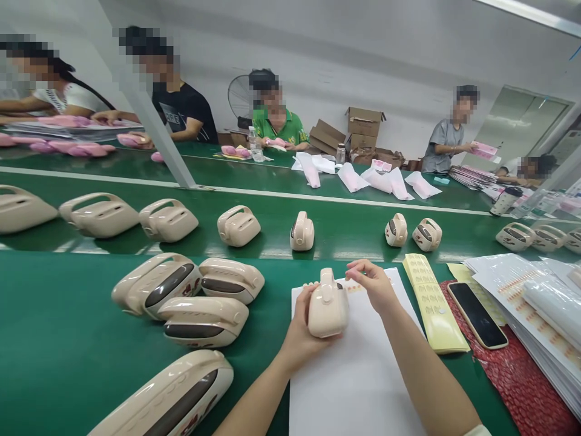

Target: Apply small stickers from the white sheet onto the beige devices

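My left hand (pixel 300 330) grips a cream plastic handled device (pixel 327 306), held upright over a white sheet (pixel 354 375) on the green table. My right hand (pixel 372 284) hovers just right of the device's top, fingertips pinched near a small sticker area on the sheet; whether it holds a sticker I cannot tell. Three more cream devices (pixel 200 297) lie in a cluster to the left, and another (pixel 167 396) lies at the near left edge.
A green conveyor (pixel 272 242) carries several cream devices (pixel 302 231). A yellow sticker strip (pixel 433 303), a black phone (pixel 476 315) on a red bag (pixel 521 381) and stacked sheets (pixel 535 303) lie to the right. Other people work across the line beside cardboard boxes (pixel 358 130).
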Demonstrator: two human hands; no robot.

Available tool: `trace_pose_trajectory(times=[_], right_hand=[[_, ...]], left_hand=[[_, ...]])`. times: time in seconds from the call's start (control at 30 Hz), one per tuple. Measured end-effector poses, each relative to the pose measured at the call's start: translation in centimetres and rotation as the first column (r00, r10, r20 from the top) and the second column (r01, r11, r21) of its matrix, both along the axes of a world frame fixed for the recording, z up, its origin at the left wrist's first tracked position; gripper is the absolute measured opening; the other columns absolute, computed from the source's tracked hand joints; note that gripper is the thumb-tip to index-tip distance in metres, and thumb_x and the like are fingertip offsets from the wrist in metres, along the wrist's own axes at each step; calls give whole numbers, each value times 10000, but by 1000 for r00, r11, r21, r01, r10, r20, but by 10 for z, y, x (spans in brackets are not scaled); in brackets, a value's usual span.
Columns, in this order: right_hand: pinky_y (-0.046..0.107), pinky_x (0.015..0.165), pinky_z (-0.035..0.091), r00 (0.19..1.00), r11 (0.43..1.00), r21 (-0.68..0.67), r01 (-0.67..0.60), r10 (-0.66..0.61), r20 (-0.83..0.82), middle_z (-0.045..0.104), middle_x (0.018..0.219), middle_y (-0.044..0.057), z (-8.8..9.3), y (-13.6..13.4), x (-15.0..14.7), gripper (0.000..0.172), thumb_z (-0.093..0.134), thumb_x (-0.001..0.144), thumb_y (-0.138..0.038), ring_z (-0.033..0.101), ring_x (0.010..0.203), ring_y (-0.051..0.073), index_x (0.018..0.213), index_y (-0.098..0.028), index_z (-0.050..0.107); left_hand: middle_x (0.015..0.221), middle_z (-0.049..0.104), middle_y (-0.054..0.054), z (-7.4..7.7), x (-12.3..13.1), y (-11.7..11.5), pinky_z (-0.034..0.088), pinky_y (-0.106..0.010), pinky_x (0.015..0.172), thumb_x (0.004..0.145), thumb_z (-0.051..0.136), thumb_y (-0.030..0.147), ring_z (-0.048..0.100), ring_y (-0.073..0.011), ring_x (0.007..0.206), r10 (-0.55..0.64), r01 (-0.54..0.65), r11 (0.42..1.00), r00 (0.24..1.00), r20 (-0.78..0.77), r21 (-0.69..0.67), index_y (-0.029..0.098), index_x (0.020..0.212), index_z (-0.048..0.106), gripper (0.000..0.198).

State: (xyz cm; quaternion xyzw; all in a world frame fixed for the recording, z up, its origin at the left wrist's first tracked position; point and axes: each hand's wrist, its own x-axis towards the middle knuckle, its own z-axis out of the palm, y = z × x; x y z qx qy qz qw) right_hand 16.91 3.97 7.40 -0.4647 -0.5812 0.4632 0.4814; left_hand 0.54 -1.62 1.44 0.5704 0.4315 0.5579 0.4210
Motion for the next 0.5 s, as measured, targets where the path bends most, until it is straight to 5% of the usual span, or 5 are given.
trace_pose_trajectory(times=[0.1, 0.23, 0.5], right_hand=[[359, 812, 406, 993, 993, 1, -116, 116, -7, 552, 900, 49, 7, -19, -4, 249, 692, 616, -430, 523, 957, 217, 578, -201, 604], [362, 820, 407, 992, 992, 42, -116, 114, 58, 499, 903, 51, -3, -29, -8, 265, 675, 638, -456, 501, 982, 217, 574, -207, 612], [362, 847, 430, 986, 975, 181, -132, 110, 127, 481, 941, 52, -16, -34, -6, 208, 637, 715, -397, 503, 986, 203, 620, -213, 611]], left_hand=[[1328, 410, -116, -8, 5, -2, 327, -491, 984, 519, 754, 224, 371, -331, 1243, -62, 71, 995, 990, -126, 72, 264, 1217, 342, 812], [1302, 434, -137, -15, 7, -3, 434, -477, 868, 545, 733, 212, 502, -331, 1114, -97, 109, 992, 978, -186, 56, 257, 1229, 324, 798], [1304, 429, -138, -19, 6, -4, 447, -478, 845, 552, 725, 227, 474, -348, 1143, -98, 111, 993, 964, -248, 39, 261, 1239, 296, 811]])
